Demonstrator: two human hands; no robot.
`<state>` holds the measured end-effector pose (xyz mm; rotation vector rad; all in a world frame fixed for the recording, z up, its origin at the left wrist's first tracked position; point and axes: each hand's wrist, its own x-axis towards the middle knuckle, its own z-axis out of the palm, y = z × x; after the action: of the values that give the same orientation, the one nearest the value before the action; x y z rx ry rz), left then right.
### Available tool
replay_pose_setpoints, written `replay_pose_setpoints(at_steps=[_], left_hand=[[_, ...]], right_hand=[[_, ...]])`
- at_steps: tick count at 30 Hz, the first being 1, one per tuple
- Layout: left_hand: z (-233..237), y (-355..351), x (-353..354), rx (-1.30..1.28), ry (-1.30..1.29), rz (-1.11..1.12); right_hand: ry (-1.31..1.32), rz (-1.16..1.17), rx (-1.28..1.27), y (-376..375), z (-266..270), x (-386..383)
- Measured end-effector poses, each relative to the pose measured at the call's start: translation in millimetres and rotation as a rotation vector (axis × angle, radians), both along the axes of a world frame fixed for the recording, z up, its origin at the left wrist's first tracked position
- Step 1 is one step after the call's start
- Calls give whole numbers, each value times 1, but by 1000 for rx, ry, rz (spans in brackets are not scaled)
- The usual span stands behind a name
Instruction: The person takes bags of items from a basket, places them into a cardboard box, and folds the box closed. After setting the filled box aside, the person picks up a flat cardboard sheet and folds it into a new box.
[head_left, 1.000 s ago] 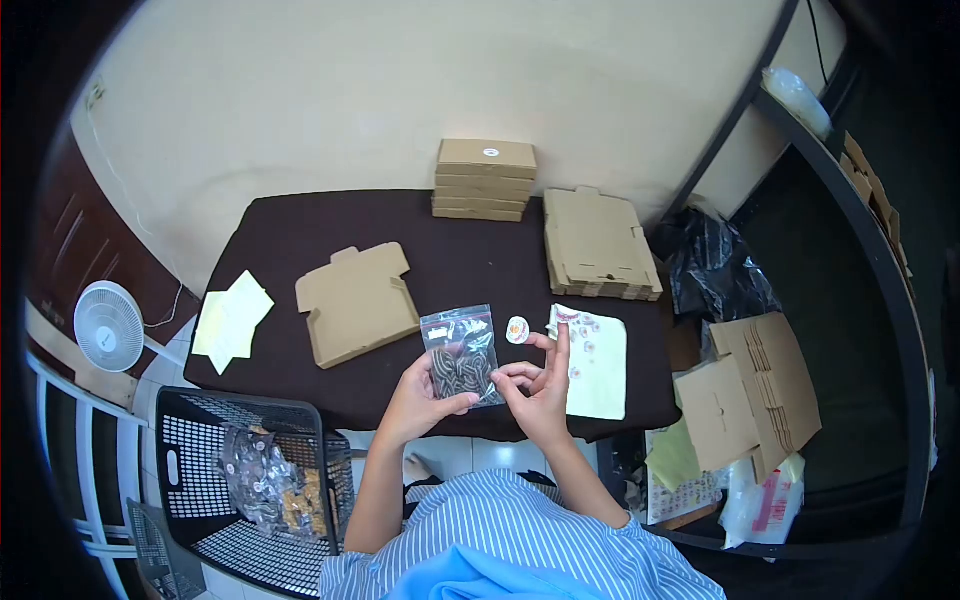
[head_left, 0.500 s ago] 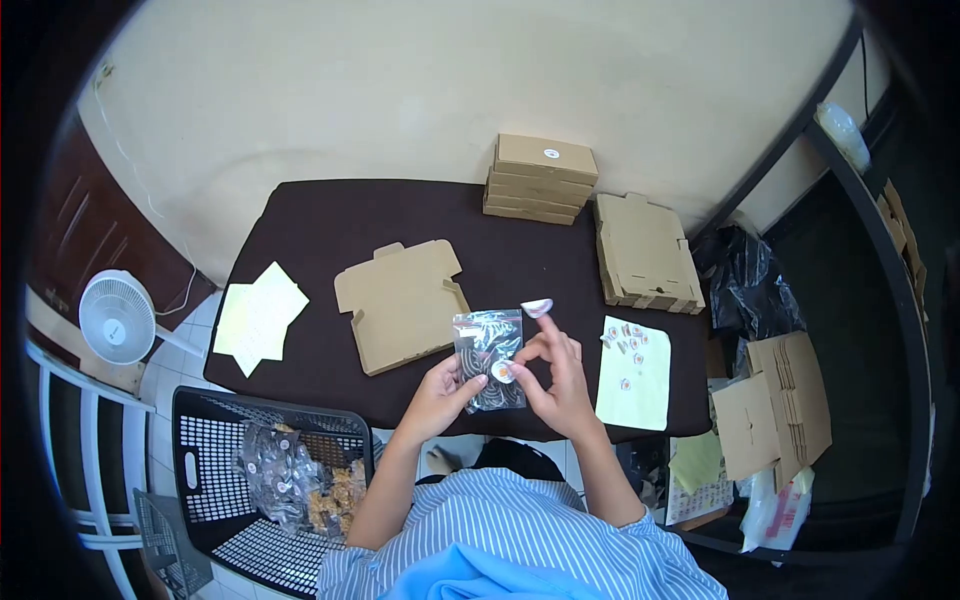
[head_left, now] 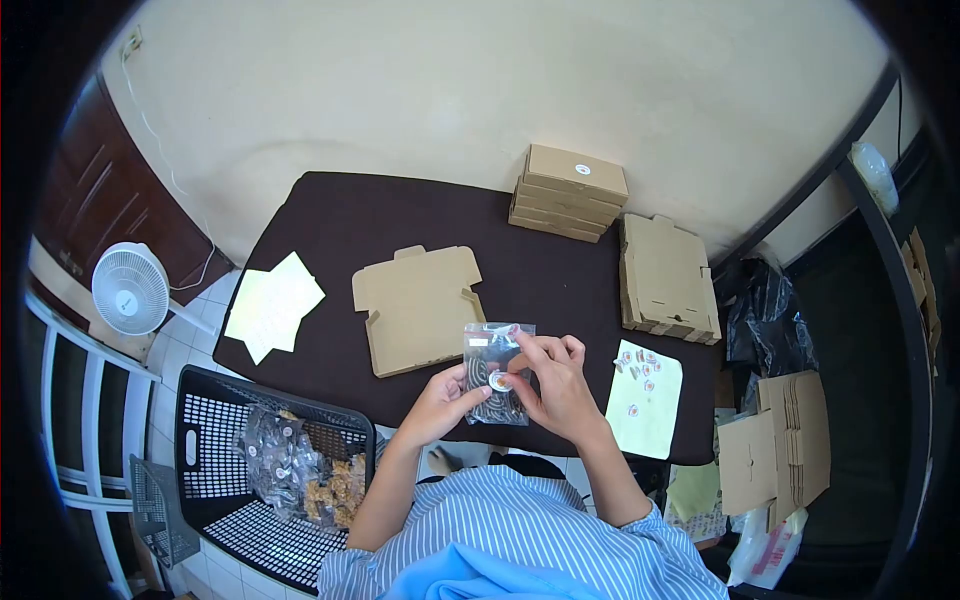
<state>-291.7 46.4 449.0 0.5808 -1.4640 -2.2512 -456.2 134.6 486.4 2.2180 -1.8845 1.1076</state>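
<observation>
Over the table's front edge is a clear zip bag point(head_left: 482, 350) with dark coiled contents. My left hand point(head_left: 440, 405) is closed on its left side, thumb on the front. On the bag's front sits a round white sticker point(head_left: 499, 381) with an orange mark. My right hand point(head_left: 560, 385) has its thumb against this sticker and its fingers curled. At its index fingertip, by the bag's top, is a small pinkish-white sticker point(head_left: 514, 332), partly hidden. Behind the bag lies an open cardboard box point(head_left: 415, 305) on the dark tablecloth point(head_left: 420, 210).
A yellowish sheet with several stickers point(head_left: 650, 400) lies to the right. Behind it are flat cardboard boxes point(head_left: 665, 275) and stacked closed boxes point(head_left: 575, 180). Papers point(head_left: 278, 305) lie at left. A black basket point(head_left: 200, 420) holding filled bags stands front left, near a white fan point(head_left: 130, 290).
My right index finger, raised with a sticker on its tip before, has come down to the bag's top. The right thumb stays at the round sticker. The whole view has shifted slightly.
</observation>
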Motion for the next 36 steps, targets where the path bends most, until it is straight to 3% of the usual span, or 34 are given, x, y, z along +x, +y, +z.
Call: replay_pose_setpoints(at_steps=[10, 12, 15, 17, 19, 21, 22, 26, 27, 29, 31, 33, 36], left_hand=[[-14, 6, -15, -34, -37, 95], [-14, 12, -20, -216, -67, 92], [-12, 15, -26, -117, -41, 86], [-11, 16, -28, -122, -50, 61], [-12, 18, -31, -126, -60, 31], [-14, 22, -36, -209, -27, -20], [-18, 23, -39, -204, -26, -43], [-26, 27, -52, -86, -96, -43], [-31, 26, -55, -83, -120, -56], [-32, 28, -59, -102, -134, -84], [-36, 30, -62, -119, -147, -97], [-42, 29, -65, -140, -182, -114], [-46, 32, -71, -113, -210, -136]], right_hand=[[56, -28, -23, 3, -7, -3], [41, -57, -31, 6, -11, -4], [-17, -122, -2, 12, -16, -5], [-225, -258, -129, 13, -20, -3], [-313, -350, -83, 17, -22, -1], [-1221, -212, -147, 17, -40, 3], [-1325, -249, -102, 17, -44, 3], [-1088, -352, -109, 34, -45, 1], [-1001, -418, -219, 39, -53, -4], [-758, -676, -166, 69, -70, -35], [-676, -988, -196, 113, -122, -82], [-373, -1221, 63, 158, -146, -112], [-348, -1391, 246, 178, -160, -129]])
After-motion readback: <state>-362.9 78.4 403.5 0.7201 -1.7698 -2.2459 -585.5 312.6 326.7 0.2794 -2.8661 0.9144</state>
